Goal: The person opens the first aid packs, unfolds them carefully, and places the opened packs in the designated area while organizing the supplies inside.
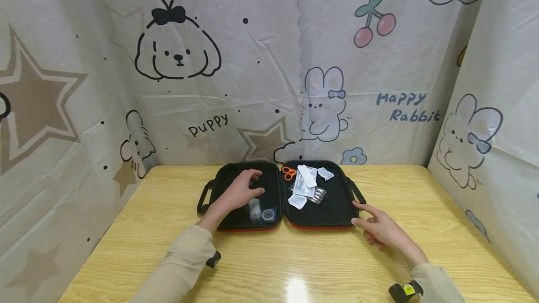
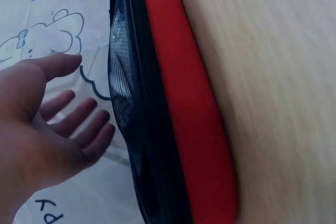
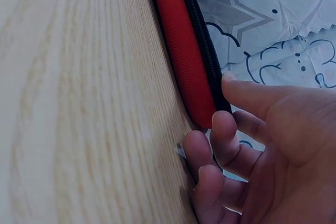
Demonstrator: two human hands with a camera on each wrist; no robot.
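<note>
An unfolded first-aid case [image 1: 337, 214], black inside with a red outer shell, lies flat on the table. Over its left half hovers my left hand [image 1: 242, 191], fingers loosely bent and holding nothing; the left wrist view shows it apart from the case's mesh side. Beneath that mesh are a small clear bottle [image 1: 254, 210] and a roll of tape [image 1: 268, 214]. My right hand [image 1: 381, 228] holds the right half's front corner between thumb and index finger. Orange-handled scissors [image 1: 288, 173] and white packets [image 1: 298, 201] lie in that half.
Black carry handles stick out at the case's left side [image 1: 204, 198] and right side [image 1: 357, 191]. The wooden table [image 1: 252, 265] runs up to a printed cloth [image 1: 252, 60] hanging behind and at both sides.
</note>
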